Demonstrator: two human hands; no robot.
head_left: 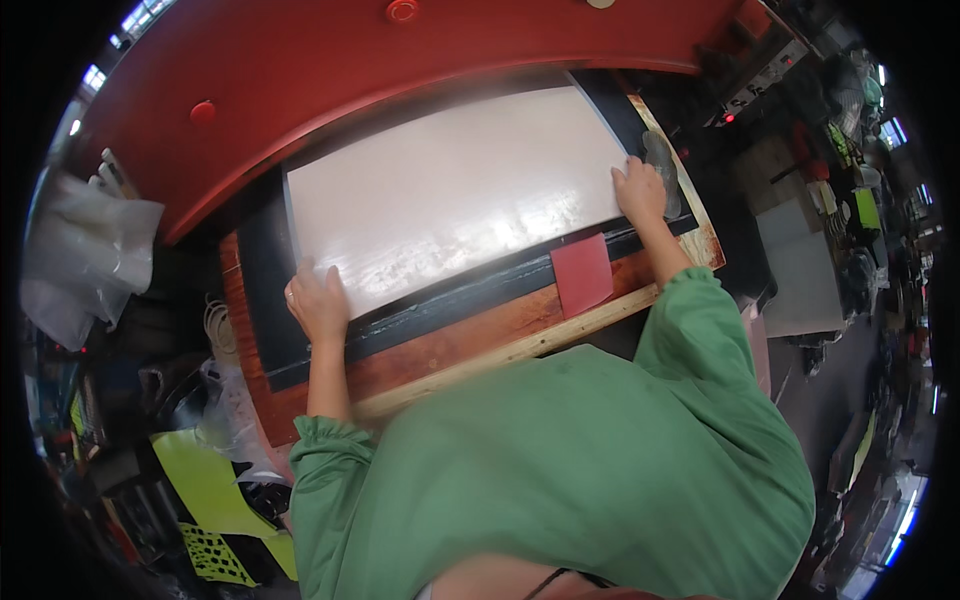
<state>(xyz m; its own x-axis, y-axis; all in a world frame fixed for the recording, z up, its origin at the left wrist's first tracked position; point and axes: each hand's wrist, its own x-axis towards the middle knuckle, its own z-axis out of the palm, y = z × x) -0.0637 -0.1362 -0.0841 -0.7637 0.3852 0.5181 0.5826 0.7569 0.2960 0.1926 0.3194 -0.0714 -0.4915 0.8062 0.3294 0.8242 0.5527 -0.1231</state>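
With left hand (320, 305) and right hand (643, 194) wide apart at opposite ends of the pale sheet (450, 185) between them, cannot tell if pinching or resting. Best steadied evenly, square to the dark mat (264, 265) beneath.

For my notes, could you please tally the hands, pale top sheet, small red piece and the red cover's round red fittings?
Hands (left hand, right hand): 2
Pale top sheet: 1
Small red piece: 1
Round red fittings: 2
Total: 6
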